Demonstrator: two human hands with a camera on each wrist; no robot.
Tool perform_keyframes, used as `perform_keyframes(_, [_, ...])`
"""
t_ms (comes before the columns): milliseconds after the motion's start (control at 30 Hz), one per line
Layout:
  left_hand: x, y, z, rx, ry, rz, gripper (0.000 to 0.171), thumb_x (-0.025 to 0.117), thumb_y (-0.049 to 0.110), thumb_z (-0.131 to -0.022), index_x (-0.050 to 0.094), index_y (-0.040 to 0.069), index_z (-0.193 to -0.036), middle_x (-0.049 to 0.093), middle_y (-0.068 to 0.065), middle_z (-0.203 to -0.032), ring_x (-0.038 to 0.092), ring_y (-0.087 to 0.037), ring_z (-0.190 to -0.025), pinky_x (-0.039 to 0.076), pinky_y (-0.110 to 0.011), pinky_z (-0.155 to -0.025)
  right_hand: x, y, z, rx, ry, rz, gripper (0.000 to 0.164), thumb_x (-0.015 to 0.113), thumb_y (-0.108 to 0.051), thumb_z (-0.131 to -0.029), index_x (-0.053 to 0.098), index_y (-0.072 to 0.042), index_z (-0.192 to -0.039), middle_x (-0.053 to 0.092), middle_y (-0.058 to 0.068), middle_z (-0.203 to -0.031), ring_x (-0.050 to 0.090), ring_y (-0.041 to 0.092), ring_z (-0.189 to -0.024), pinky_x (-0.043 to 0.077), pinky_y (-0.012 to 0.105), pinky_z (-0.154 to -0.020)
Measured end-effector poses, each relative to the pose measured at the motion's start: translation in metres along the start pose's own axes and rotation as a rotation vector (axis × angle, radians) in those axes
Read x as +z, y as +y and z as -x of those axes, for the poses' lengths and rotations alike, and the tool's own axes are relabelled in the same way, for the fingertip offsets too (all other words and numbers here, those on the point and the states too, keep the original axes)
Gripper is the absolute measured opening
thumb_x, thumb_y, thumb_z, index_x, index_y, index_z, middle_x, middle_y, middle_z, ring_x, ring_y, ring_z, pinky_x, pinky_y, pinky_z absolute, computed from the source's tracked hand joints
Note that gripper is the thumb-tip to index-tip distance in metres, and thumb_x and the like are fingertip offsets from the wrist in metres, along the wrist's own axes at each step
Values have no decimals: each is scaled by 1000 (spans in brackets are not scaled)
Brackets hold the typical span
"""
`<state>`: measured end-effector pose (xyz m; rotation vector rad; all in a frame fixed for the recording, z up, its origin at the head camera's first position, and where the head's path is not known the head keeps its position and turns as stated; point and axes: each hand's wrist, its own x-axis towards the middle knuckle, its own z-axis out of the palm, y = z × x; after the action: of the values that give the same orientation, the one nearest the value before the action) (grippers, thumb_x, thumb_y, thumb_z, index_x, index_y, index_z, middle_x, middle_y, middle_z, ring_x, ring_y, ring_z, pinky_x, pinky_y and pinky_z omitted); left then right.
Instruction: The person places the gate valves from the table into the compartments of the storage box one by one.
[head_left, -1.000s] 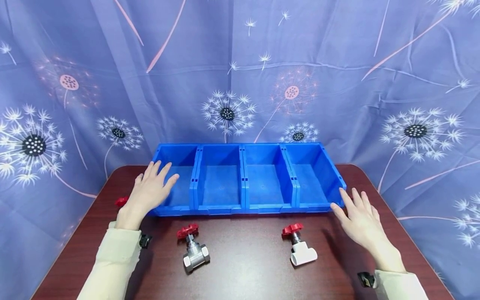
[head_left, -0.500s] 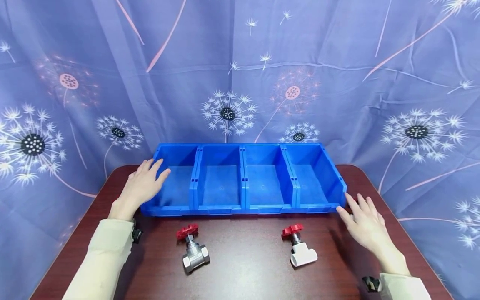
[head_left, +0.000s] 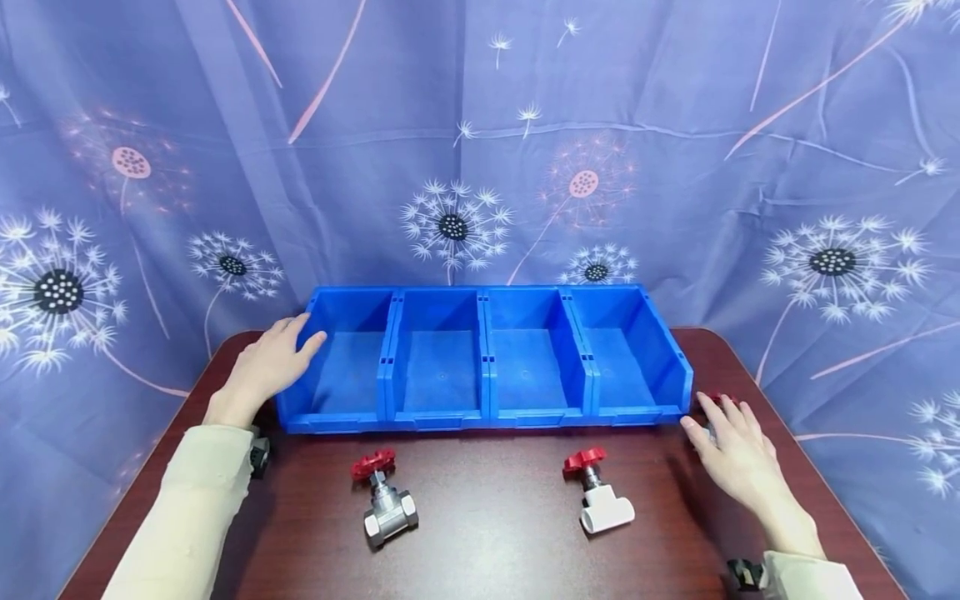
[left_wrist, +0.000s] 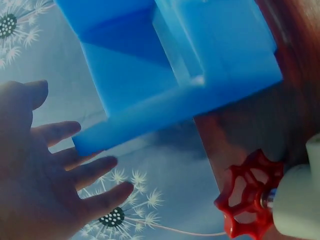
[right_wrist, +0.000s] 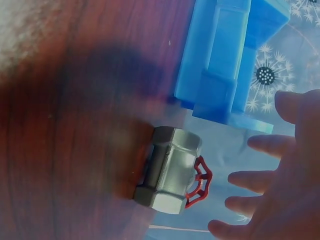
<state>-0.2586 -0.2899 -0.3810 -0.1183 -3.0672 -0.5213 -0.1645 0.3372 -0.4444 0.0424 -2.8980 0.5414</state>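
My left hand [head_left: 262, 367], fingers spread, hovers at the left side wall of the blue storage bins [head_left: 435, 421]. In the left wrist view a white valve with a red handwheel [left_wrist: 250, 195] lies close by; the hand and arm cover it in the head view. Fingers extended, my right hand [head_left: 738, 458] hangs off the bins' front right corner. Next to it a metal valve [right_wrist: 170, 170] with a red handwheel shows in the right wrist view, mostly hidden from the head camera. Neither hand holds anything.
In front of the bins, another metal valve [head_left: 390, 512] with a red handwheel lies left of centre. A white tee-shaped valve [head_left: 606, 508], also red-wheeled, lies to the right. The bins form a row of several compartments on a dark wooden table [head_left: 487, 550], before a patterned curtain [head_left: 375, 100].
My left hand has drawn left, from over the leftmost compartment to the bins' side wall. My right hand has shifted slightly right and down, off the bin corner. The valves in front stayed put.
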Motion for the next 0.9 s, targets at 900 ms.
perform_keyframes(900, [1,-21,-6,-86,-47,59,79,30,56,-102,33,-10,-145,43,-39,-136,47,-57,-115,35,-72,-90,-6,35,-9,291,12,-54,58,45,-50,-99,51,-7,-139,58,26,-123,50,52,-108,38,66,-65])
